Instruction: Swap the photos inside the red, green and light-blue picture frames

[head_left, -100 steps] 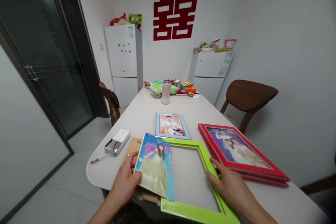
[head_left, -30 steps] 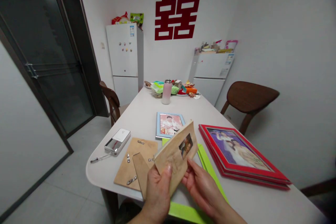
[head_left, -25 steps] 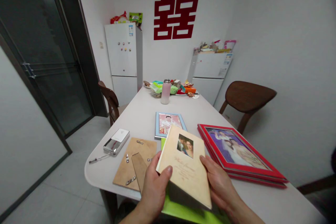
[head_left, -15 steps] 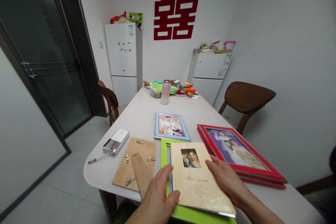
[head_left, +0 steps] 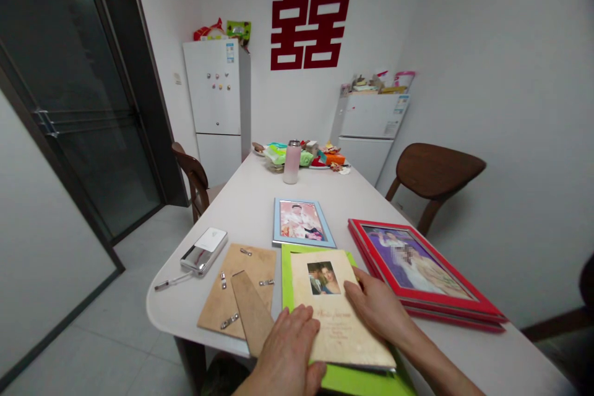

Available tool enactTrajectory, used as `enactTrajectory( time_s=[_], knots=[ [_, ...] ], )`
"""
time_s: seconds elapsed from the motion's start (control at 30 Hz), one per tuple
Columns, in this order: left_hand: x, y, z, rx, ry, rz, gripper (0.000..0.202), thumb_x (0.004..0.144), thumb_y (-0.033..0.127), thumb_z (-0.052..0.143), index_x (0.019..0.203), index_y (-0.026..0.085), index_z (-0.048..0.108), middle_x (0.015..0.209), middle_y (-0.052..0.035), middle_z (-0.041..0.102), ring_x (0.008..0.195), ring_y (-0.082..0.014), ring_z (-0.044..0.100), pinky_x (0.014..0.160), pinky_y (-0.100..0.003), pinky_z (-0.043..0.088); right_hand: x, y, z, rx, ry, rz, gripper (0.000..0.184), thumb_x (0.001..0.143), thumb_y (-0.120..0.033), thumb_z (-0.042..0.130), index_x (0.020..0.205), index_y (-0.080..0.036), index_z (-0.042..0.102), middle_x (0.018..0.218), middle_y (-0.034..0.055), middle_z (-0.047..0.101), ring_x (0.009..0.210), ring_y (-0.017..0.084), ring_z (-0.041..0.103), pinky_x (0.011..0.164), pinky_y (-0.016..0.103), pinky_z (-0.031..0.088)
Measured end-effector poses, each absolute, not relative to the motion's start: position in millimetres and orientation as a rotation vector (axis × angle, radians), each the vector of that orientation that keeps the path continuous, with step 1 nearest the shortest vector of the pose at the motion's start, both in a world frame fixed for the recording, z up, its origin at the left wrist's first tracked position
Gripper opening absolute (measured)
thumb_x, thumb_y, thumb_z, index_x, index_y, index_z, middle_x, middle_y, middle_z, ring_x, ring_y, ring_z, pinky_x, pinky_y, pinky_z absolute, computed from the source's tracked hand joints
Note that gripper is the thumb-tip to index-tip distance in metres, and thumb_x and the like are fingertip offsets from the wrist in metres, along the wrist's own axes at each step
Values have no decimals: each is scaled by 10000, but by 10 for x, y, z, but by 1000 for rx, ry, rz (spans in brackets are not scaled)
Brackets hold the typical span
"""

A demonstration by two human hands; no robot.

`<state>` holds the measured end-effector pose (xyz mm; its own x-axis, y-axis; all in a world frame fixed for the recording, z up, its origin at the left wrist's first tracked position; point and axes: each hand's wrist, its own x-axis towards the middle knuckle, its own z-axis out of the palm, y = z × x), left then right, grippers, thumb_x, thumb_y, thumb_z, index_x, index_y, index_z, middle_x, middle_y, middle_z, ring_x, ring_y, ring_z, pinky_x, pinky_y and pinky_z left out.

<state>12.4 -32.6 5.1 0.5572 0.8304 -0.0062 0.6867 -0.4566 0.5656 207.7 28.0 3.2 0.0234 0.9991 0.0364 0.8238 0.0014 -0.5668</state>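
Observation:
A cream paper insert (head_left: 346, 322), printed with a couple's photo and faint red script, lies over a lime-green picture frame (head_left: 371, 378). My left hand (head_left: 288, 349) rests on the insert's left edge, palm down, fingers stretched out. Along the right edge, my right hand (head_left: 383, 309) grips the insert, thumb on its face; the other fingertips are partly hidden. Left of the green frame lies a wooden backing board (head_left: 220, 297) with metal clips and a stand leg (head_left: 250, 312). Most of the green frame's opening is covered by the insert.
Behind lies a light blue picture frame (head_left: 327, 232). Red picture frames (head_left: 482, 306) are stacked at right. A white-and-silver device with a cable (head_left: 204, 252) lies at left. Farther back stand a pink bottle (head_left: 292, 164) and assorted packets (head_left: 331, 159). Wooden chairs (head_left: 440, 170) flank the table (head_left: 250, 204).
The insert has shifted left over the green frame, covering more of its opening. My right hand has moved left with it, and my left hand now lies flatter on the insert.

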Motion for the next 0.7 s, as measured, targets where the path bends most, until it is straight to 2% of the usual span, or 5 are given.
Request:
enactTrajectory(
  time_s=[0.13, 0.27, 0.47, 0.57, 0.7],
  knots=[
    [174, -314, 33, 2323, 1229, 360, 469, 718, 236, 495, 1166, 109, 435, 1284, -111, 373, 1191, -230, 299, 1013, -406, 177, 2062, 240, 49, -2115, -2023, 180, 297, 749, -310, 346, 872, -144, 559, 818, 127, 622, 740, 229, 580, 600, 291, 372],
    [141, -341, 89, 2327, 1233, 287, 501, 718, 228, 487, 1195, 102, 400, 1312, -106, 323, 1213, -220, 253, 1017, -399, 167, 2047, 228, 18, -2168, -2066, 55, 296, 750, -317, 372, 916, -146, 547, 846, 126, 595, 745, 233, 574, 597, 302, 368],
    [-550, -334, 120, 2294, 1471, 271, 662, 652, 210, 536, 1259, 125, 288, 1362, -107, 185, 1246, -221, 141, 1015, -412, 149, 1911, 124, 18, -1897, -2068, 183, 380, 775, -318, 351, 1074, -136, 498, 937, 113, 559, 834, 213, 536, 696, 309, 386],
    [-940, -297, 32, 2218, 1736, 234, 689, 621, 245, 576, 1246, 132, 309, 1356, -129, 191, 1240, -253, 149, 1000, -437, 165, 1589, 14, 85, -1643, -2150, 320, 361, 767, -291, 377, 1061, -133, 515, 975, 109, 553, 915, 199, 492, 800, 304, 348],
    [-1103, -288, -34, 2187, 1861, 216, 700, 574, 197, 609, 1220, 133, 348, 1349, -131, 218, 1234, -240, 177, 1005, -390, 181, 1015, -99, 145, -1460, -2273, 386, 388, 710, -356, 473, 1052, -180, 523, 953, 83, 561, 895, 216, 469, 802, 337, 323]
  ],
)
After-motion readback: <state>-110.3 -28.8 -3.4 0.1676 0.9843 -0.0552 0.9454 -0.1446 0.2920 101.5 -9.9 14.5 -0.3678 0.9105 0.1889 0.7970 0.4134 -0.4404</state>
